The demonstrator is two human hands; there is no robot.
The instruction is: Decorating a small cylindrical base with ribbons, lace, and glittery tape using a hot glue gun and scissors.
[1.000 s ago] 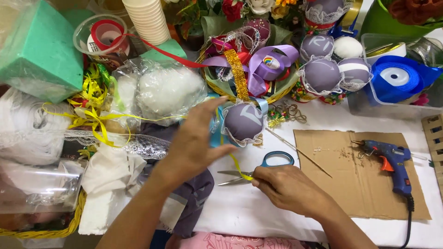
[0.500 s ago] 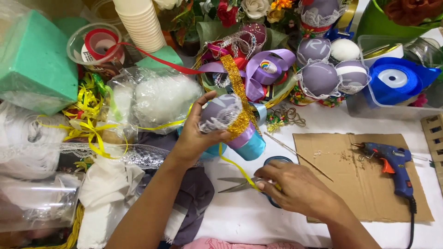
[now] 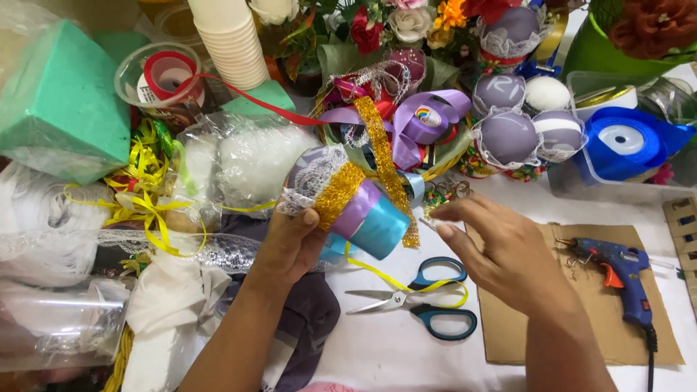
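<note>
While the left hand [image 3: 290,243] clasps the bundle [image 3: 348,199], tilted rightward, the right hand [image 3: 501,250] hovers beside it, perhaps pinching 1 pin.

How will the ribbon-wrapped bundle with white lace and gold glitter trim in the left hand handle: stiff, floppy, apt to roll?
The ribbon-wrapped bundle with white lace and gold glitter trim probably is light: the left hand holds it up alone. Its rounded, satin-looking blue end suggests it may roll or slip if set down. The lace edge and the thin yellow ribbon trailing below hang loose, so they will likely flop and snag.
</note>
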